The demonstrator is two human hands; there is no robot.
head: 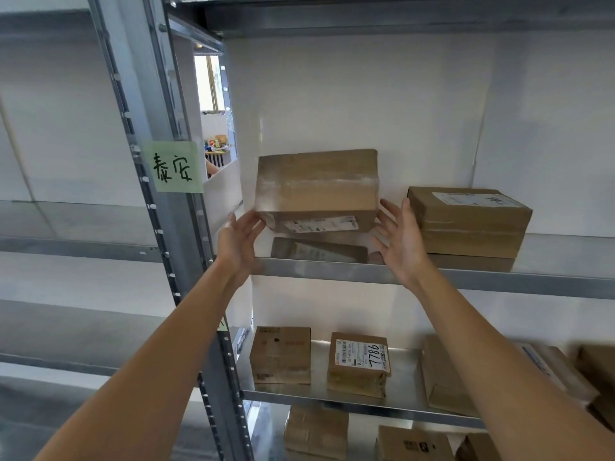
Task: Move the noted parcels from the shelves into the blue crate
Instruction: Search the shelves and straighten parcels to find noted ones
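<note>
A brown cardboard parcel (pixel 316 189) wrapped in clear tape, with a white label low on its front, sits tilted on the upper metal shelf (pixel 466 277). Its front edge is raised off the shelf, and its reflection shows beneath it. My left hand (pixel 238 236) is at the parcel's lower left corner with fingers spread, touching or nearly touching it. My right hand (pixel 401 236) is open just off the parcel's right side, palm facing it. The blue crate is not in view.
A second taped parcel (pixel 469 221) lies right of my right hand on the same shelf. The shelf below holds several parcels, one marked 7786 (pixel 359 364). More boxes (pixel 316 432) sit lower down. A green handwritten note (pixel 173 167) sticks to the shelf post.
</note>
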